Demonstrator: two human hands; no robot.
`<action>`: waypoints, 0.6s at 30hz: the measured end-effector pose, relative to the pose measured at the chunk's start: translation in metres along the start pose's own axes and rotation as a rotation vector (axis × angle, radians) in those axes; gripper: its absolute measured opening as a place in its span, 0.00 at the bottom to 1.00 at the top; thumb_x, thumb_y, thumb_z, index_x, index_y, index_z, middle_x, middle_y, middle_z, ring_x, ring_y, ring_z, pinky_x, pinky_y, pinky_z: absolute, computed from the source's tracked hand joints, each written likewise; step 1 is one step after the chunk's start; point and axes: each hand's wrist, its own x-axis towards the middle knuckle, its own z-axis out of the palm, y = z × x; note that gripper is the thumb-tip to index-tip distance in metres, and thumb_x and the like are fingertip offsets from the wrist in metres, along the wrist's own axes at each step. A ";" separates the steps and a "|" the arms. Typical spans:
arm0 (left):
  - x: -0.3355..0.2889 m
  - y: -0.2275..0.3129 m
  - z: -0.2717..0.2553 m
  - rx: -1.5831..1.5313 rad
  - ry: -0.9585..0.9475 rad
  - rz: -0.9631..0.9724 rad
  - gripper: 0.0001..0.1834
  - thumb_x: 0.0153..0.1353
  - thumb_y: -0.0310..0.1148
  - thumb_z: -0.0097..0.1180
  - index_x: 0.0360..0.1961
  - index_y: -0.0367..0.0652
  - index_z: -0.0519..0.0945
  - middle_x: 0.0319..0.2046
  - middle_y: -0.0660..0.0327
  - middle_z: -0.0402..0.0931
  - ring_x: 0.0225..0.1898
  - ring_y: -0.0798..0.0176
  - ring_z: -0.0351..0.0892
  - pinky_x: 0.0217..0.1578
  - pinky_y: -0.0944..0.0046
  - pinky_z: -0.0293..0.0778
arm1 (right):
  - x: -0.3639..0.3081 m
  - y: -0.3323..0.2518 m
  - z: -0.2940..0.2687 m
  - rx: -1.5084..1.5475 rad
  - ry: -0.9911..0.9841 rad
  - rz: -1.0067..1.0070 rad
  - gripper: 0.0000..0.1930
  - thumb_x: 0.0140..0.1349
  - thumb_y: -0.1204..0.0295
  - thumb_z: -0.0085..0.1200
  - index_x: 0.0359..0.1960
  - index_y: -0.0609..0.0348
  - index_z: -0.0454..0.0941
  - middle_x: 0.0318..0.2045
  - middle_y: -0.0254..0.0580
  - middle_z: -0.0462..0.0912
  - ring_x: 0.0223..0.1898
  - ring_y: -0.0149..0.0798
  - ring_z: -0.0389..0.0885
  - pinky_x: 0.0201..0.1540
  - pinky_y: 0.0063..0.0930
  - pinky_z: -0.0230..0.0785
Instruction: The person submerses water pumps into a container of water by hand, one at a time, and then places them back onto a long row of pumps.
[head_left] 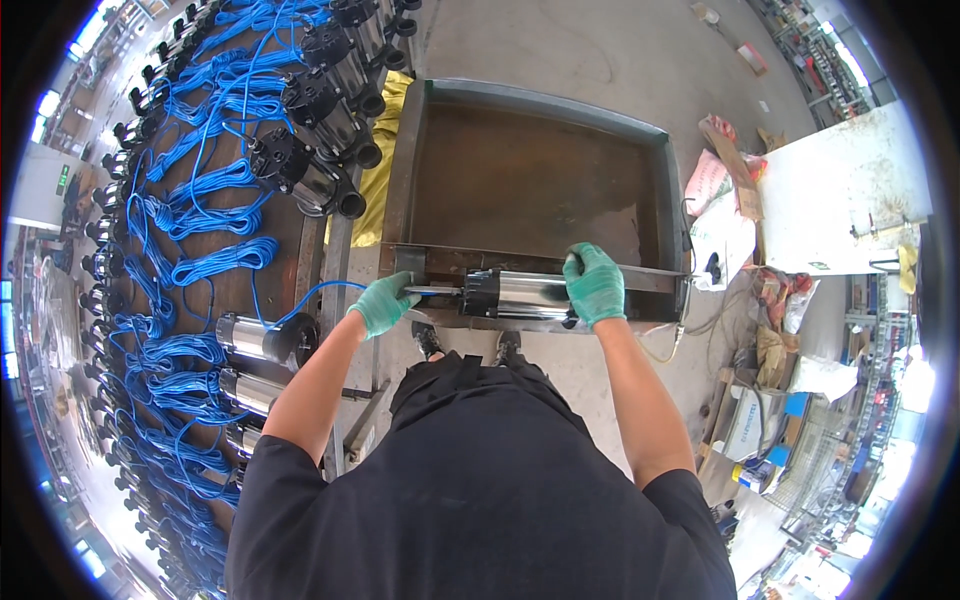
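- I have the counter (289,228) along my left side: a brown top under looped coils (225,258) of smooth blue cord and rows of steel-and-black pumps.
- Straight ahead sits the tank (545,99), a rectangular metal trough with a raised rim and a dull brown inside.
- The pump (530,296) lies sideways along the tank's near edge: a shiny, mirror-like steel cylinder, its ribbed black end toward my left.
- My right hand (596,286), in a thin green glove, is mostly closed, fingers curled over the pump's right end; its palm side is hidden from me.
- My left hand (385,304), gloved the same, is closed around the cable (336,284), a slim blue line, just left of the pump's black end.
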 end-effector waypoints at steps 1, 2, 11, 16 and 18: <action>-0.001 0.003 0.002 -0.070 -0.015 0.027 0.29 0.68 0.30 0.60 0.68 0.36 0.68 0.46 0.59 0.81 0.47 0.64 0.79 0.50 0.62 0.76 | 0.000 0.000 0.000 -0.001 0.001 0.004 0.10 0.64 0.66 0.54 0.41 0.56 0.82 0.40 0.48 0.85 0.44 0.55 0.82 0.48 0.47 0.75; -0.002 0.008 0.002 -0.139 -0.030 0.056 0.31 0.69 0.28 0.59 0.70 0.36 0.65 0.48 0.59 0.80 0.47 0.63 0.80 0.52 0.63 0.76 | 0.000 0.000 -0.001 -0.002 0.004 0.008 0.10 0.64 0.66 0.54 0.41 0.56 0.82 0.40 0.48 0.85 0.44 0.55 0.82 0.48 0.47 0.75; 0.004 -0.014 0.000 -0.337 -0.113 0.064 0.28 0.66 0.38 0.64 0.64 0.39 0.73 0.45 0.62 0.81 0.46 0.66 0.78 0.49 0.63 0.76 | 0.000 -0.006 -0.003 0.006 -0.007 -0.002 0.10 0.65 0.66 0.53 0.41 0.56 0.82 0.40 0.49 0.85 0.44 0.55 0.82 0.48 0.47 0.75; -0.008 0.029 0.005 0.003 -0.035 -0.062 0.28 0.67 0.32 0.62 0.66 0.39 0.70 0.46 0.62 0.81 0.46 0.66 0.79 0.48 0.63 0.76 | -0.001 -0.001 -0.003 -0.005 -0.005 0.014 0.10 0.65 0.66 0.53 0.41 0.56 0.82 0.40 0.48 0.85 0.44 0.55 0.82 0.48 0.47 0.75; -0.008 0.014 0.011 -0.218 0.010 -0.042 0.28 0.67 0.31 0.61 0.66 0.39 0.70 0.47 0.61 0.82 0.47 0.65 0.80 0.49 0.63 0.76 | -0.001 -0.004 -0.003 -0.002 -0.018 0.033 0.10 0.65 0.66 0.53 0.41 0.56 0.82 0.41 0.48 0.85 0.44 0.55 0.82 0.49 0.47 0.75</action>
